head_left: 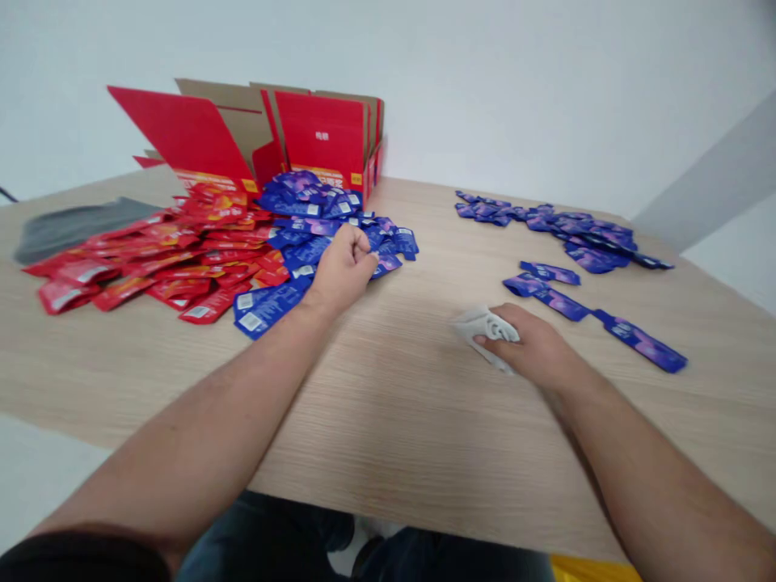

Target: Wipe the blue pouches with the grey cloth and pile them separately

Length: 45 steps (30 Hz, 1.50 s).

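Note:
My left hand (344, 268) is closed in a pinch at the right edge of a pile of blue packets (306, 246). Purple-and-blue foil shows right by its thumb, but whether the fingers grip a packet is hard to see. A folded white cloth (482, 330) is wrapped in the fingers of my right hand (530, 343), low over the table, slightly blurred. To the right of that hand, several blue packets (643, 341) lie loosely end to end.
Red packets (163, 259) are heaped at left, beside a grey cloth (78, 226). Open red cartons (321, 133) stand behind the heaps against the wall. More blue packets (582, 234) lie in a row at the back right of the wooden table (388, 420).

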Motion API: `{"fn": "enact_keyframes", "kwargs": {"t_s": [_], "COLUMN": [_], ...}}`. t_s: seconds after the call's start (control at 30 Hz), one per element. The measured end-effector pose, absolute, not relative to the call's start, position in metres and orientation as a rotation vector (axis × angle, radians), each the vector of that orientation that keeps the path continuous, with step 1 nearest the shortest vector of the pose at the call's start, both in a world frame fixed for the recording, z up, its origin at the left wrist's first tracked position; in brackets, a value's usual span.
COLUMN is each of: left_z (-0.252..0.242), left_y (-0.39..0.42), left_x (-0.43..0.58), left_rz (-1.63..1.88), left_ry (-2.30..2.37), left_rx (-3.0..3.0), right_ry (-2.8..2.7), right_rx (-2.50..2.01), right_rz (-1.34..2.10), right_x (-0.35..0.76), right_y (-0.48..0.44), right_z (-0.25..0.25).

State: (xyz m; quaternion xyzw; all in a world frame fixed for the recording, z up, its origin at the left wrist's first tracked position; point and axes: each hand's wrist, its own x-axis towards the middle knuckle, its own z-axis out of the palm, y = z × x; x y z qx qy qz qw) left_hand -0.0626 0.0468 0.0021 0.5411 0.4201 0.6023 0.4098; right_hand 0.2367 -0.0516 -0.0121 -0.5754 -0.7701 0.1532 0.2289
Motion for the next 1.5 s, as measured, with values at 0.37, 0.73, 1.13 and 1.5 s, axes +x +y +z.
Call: {"fn": "enact_keyframes", "kwargs": {"t_s": [0.37, 0.73, 1.13, 1.5], "left_z": [0.000, -0.002, -0.017, -0.019], "left_y": [0.037, 0.033, 0.036, 0.040], "left_x": [-0.058, -0.060, -0.054, -0.056], "left_rz": [1.175, 0.779, 0.642, 0.548], "left_ry": [1.222, 1.235, 1.193, 1.205], "left_rx": [2.013, 2.426, 2.510, 2.538], "right_ry": [-1.814, -1.852, -2.151, -1.962], "right_rx": [-1.903, -2.309, -2.050, -2.271], "right_rz": [-0.054, 0.110, 0.052, 0.174], "right_x": [0.310, 0.343, 0.307, 0.333], "right_y": [-0.027, -0.020, -0.043, -0.029], "right_z": [-0.011, -0.018, 0.008, -0.005]}}
